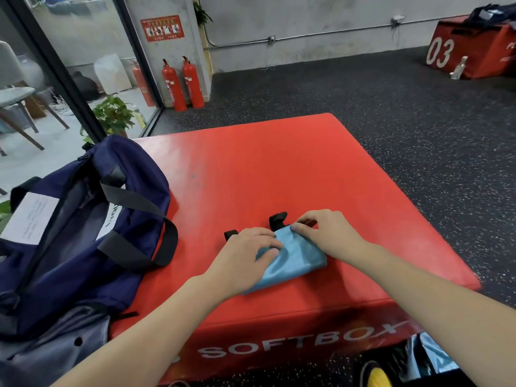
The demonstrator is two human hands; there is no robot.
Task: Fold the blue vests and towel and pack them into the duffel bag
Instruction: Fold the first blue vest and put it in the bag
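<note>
One blue vest lies near the front edge of the red soft box, already folded down to a small packet with its black straps poking out at the far side. The left hand lies on its left part, fingers a little bent and pressing the cloth down, while the right hand pinches the far corner between thumb and fingers. So I'd judge this vest nearly done, needing one last tidy before it goes in. The duffel sits at the box's left edge, unzipped and gaping; I can't tell what is inside. More pale blue cloth shows on the floor below the front right corner, probably still to be folded.
</note>
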